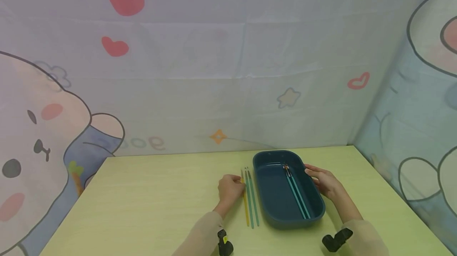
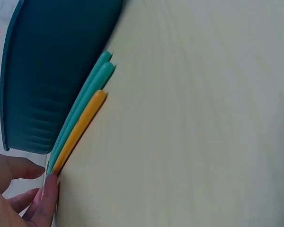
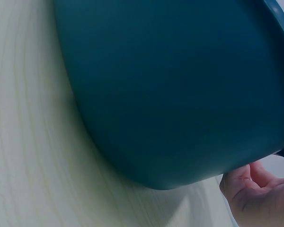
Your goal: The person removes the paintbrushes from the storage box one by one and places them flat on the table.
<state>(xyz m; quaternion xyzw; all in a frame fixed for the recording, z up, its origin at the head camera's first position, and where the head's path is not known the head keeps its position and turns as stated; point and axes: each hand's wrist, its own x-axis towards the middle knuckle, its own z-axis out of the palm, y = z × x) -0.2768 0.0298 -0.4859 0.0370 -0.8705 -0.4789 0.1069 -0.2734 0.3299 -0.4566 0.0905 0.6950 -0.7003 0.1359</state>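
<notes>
A dark teal tray point(image 1: 273, 200), deep and rectangular with rounded corners, stands on the table; two teal paintbrushes point(image 1: 297, 194) lie inside against its right side. My right hand point(image 1: 325, 182) grips the tray's right edge, fingertips against the outer wall. Left of the tray a yellow paintbrush point(image 2: 83, 120) and two more teal paintbrushes point(image 2: 92, 99) lie side by side, handle ends toward me. My left hand point(image 1: 230, 189) is at the far part of this row, thumb and forefinger pinching the yellow paintbrush near its bristle end, which the fingers partly hide.
The light wooden table point(image 1: 150, 192) extends to both sides of the tray. A printed cloth point(image 1: 200, 101) with hearts and cartoon animals hangs behind it and along the right side. Each wrist carries a small black camera point(image 1: 337, 240).
</notes>
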